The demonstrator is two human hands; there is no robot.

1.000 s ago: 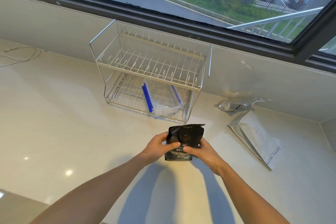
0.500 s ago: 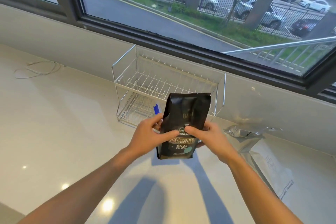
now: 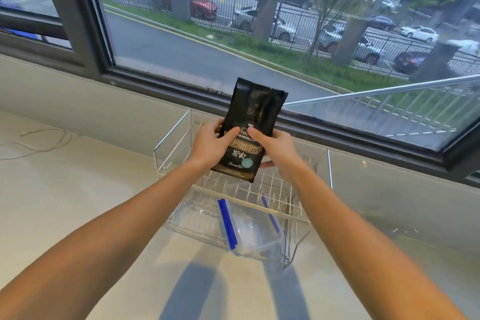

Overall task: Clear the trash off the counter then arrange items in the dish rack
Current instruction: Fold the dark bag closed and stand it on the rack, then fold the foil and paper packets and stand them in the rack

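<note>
Two hands are seen closed around one black pouch (image 3: 250, 135), which is held upright in the air above the upper tier of the wire dish rack (image 3: 330, 163), clear of the wires. The left hand (image 3: 211, 147) is wrapped around the pouch's left edge, the thumb laid across the printed front; the right hand (image 3: 276, 148) is clamped on the right edge in the same manner, its fingertips showing behind the lower right corner. The pouch is tilted slightly, its sealed top leaning to the right, and gold lettering with a round teal mark is shown on its lower half. The rack is set on the pale counter (image 3: 91, 202), against the counter's far edge under the window (image 3: 259, 21). In the rack's lower tier a clear plastic container (image 3: 249, 235) with blue clips along two sides is lodged, toward the tier's right half. Near the counter's far left edge a thin white cord (image 3: 44, 141) is looped, well apart from the rack. Both forearms are stretched forward over the counter's near edge, and their shadows are cast on the surface in front of the rack.
</note>
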